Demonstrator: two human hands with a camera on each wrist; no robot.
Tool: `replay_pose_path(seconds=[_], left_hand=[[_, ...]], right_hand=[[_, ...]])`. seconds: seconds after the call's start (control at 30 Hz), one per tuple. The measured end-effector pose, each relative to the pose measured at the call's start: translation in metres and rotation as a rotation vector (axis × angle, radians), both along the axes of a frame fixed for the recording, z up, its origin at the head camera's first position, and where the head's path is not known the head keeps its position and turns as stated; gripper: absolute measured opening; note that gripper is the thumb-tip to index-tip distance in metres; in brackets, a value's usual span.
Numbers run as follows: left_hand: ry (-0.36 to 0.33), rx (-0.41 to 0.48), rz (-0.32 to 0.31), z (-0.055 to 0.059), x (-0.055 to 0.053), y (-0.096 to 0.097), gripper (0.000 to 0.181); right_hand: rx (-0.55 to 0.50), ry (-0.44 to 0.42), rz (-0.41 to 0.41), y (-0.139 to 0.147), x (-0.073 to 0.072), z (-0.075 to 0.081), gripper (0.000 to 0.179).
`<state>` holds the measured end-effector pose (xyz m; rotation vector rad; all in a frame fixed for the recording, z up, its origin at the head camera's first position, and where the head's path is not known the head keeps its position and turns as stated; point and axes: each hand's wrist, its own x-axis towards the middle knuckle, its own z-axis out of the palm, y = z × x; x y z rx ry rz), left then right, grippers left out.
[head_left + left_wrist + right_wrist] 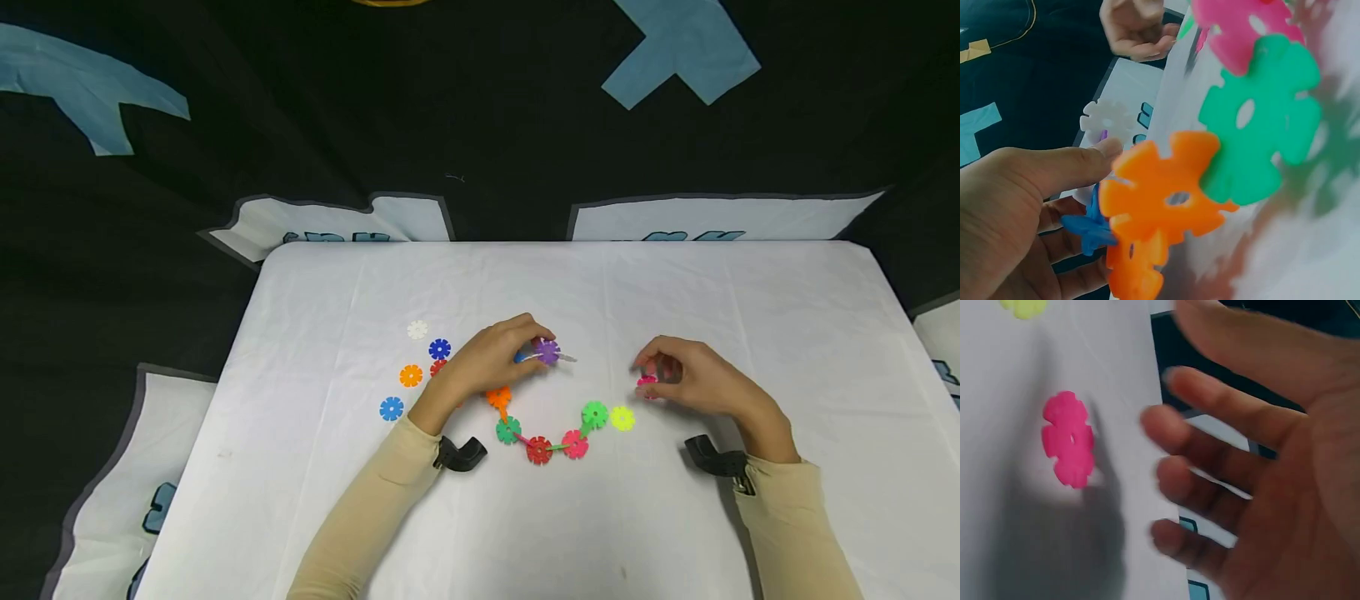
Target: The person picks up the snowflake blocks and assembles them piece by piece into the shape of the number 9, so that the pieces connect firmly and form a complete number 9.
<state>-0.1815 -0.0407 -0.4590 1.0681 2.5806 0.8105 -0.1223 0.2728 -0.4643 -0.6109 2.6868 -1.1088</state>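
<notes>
Head cam: left hand (491, 354) pinches the purple disc (548, 351) at one end of the chain (539, 451), probably to steady it; the rest curves over the table (525, 533). Blue letters (665, 237) behind are cut off, can't read them.

Left wrist: thumb and fingers grip near the blue disc (1088, 228). No markings I can spot.

Right wrist: right hand (1272, 469) is loosely bent, holding nothing, near the pink disc (1072, 440) lying on the table, handy to reach I guess.

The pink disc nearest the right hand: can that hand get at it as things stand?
Likely yes. The right hand holds nothing, its fingers are parted close by the pink disc, and the right wrist view shows only open space between them.
</notes>
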Motion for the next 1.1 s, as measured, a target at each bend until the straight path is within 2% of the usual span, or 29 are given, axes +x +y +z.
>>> replay_pose_path(seconds=[0.1, 0.17, 0.33, 0.4, 0.5, 0.6, 0.7, 0.77, 0.93, 1.0, 1.1], left_hand=[[0.0, 0.003, 0.004, 0.001, -0.001, -0.002, 0.038], [-0.004, 0.004, 0.003, 0.001, -0.002, -0.002, 0.037], [-0.009, 0.008, 0.001, 0.001, -0.002, -0.002, 0.037], [-0.018, 0.008, 0.002, 0.002, -0.002, -0.002, 0.038], [-0.03, 0.005, 0.007, 0.002, -0.003, -0.004, 0.038], [-0.024, 0.005, 0.013, 0.002, -0.004, -0.005, 0.038], [-0.015, 0.01, 0.013, 0.004, -0.005, -0.005, 0.038], [-0.018, 0.012, 0.009, 0.004, -0.005, -0.004, 0.038], [-0.036, 0.009, -0.001, 0.003, -0.004, -0.003, 0.037], [-0.037, 0.009, -0.004, 0.002, -0.003, -0.003, 0.037], [-0.029, 0.011, -0.009, 0.002, -0.002, -0.002, 0.037]], right_hand=[[0.039, -0.093, 0.039, 0.0, 0.002, 0.002, 0.035], [0.066, -0.124, 0.06, -0.004, 0.003, 0.003, 0.036], [0.084, -0.118, 0.081, -0.013, 0.005, 0.006, 0.032], [0.075, -0.065, 0.056, -0.014, 0.006, 0.005, 0.033], [0.065, 0.096, -0.012, -0.015, 0.011, 0.001, 0.04], [0.077, 0.251, -0.07, -0.013, 0.018, -0.005, 0.054], [0.09, 0.296, -0.101, -0.01, 0.028, -0.015, 0.076], [0.091, 0.272, -0.114, -0.009, 0.034, -0.023, 0.091], [0.113, 0.125, -0.114, -0.014, 0.044, -0.039, 0.12], [0.169, 0.085, -0.09, -0.018, 0.045, -0.041, 0.12], [0.275, 0.065, -0.056, -0.023, 0.046, -0.041, 0.109]])
